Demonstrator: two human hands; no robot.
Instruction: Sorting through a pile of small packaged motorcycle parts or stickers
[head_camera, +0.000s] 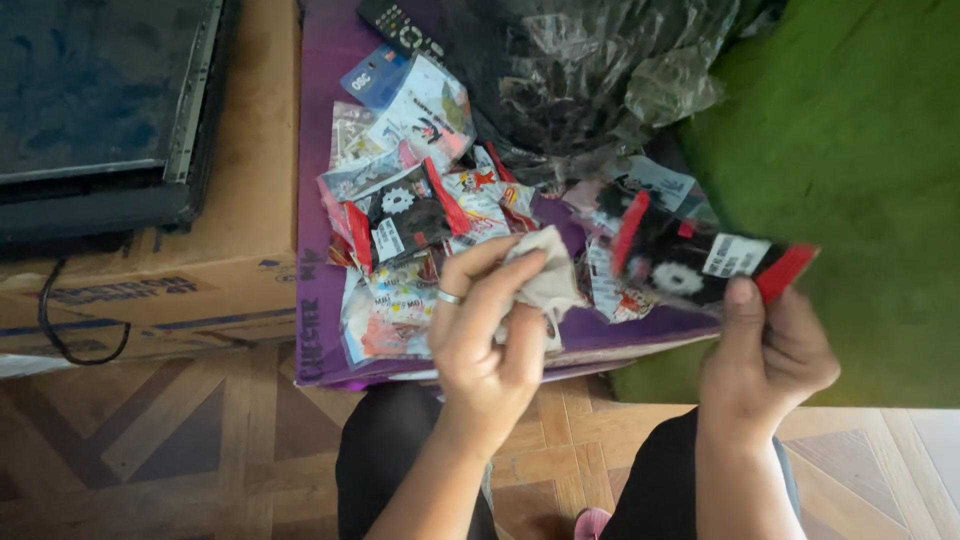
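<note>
Black packet: the right hand (765, 365) has a small black-and-red sachet (700, 262) pinched at its red end, thumb on top and fingers underneath, so it sticks out flat to the left above the pile. Held by the edge like that, its white label and cog-shaped mark stay in plain sight.

Right hand: closed on that packet, a firm thumb pinch, nothing else in it.

Left hand: the left hand (487, 335), ring on one finger, is curled tight round a crumpled pale wad (545, 275), cloth or paper, I can't tell which. It is bunched up in the fist, perhaps just to keep it clear of the heap.

Pile: straight below both hands lies a loose scatter of little packets (420, 215), red, white, black and clear, overlapping every way, some face up and some tilted.

Surface: they all sit on a purple board (320, 250) with dark handwriting along its near edge; the packets crowd its middle.

Bag: at the far side, a crumpled black plastic bag (580, 70), its mouth slumped toward the pile.

Remote: a dark remote control (398, 25) pokes out just beside the bag.

Left of the board: a cardboard box (215, 270) with a dark flat device (100, 110) resting on top and a black cable (60, 335) hanging down its front.

Right: green carpet (860, 190).

Below: patterned wooden floor (170, 440), and the person's dark-clothed knees (400, 450).
</note>
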